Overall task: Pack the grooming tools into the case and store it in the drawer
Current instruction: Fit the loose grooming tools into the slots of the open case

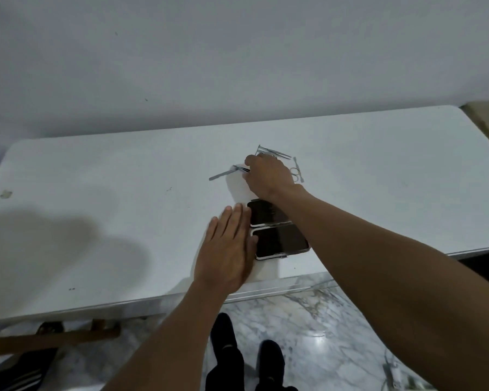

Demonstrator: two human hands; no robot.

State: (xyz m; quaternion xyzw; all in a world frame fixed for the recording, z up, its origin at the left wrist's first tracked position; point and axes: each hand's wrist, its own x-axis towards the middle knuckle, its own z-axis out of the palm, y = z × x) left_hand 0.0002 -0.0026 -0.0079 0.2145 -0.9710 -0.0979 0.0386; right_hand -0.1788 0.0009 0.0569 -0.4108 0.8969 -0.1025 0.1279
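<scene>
Overhead, looking down on white table (96,221) set against pale wall (237,52).

Open case (277,230), dark-lined, two halves laid flat, near front edge of table, right of centre. Far half partly hidden under right forearm.

Left hand (229,249): flat, palm down, fingers straight and together, resting on table just beside left edge of case; fingertips alongside far half. Nothing gripped.

Right hand (268,176): reaching past case to far side, knuckles up, fingers curled down over cluster of metal tools. Thumb and fingertips pinched on thin dark tool (241,168), possibly tweezers; tip only visible at left of hand. Pinch looks closed, contact itself partly hidden.

Flat metal file (223,174): on table, slanted, left of right hand, inner end crossing under pinched tool.

Tweezers (274,152): lying beyond right hand, pointing right.

Small scissors (294,171): loops visible just right of hand. Slim tool (298,168) beside loops, kind not clear.

All loose tools outside case, on tabletop behind it.

Below table edge: marble floor (322,320), dark-clad feet (249,356), wooden piece (54,337) at lower left.
</scene>
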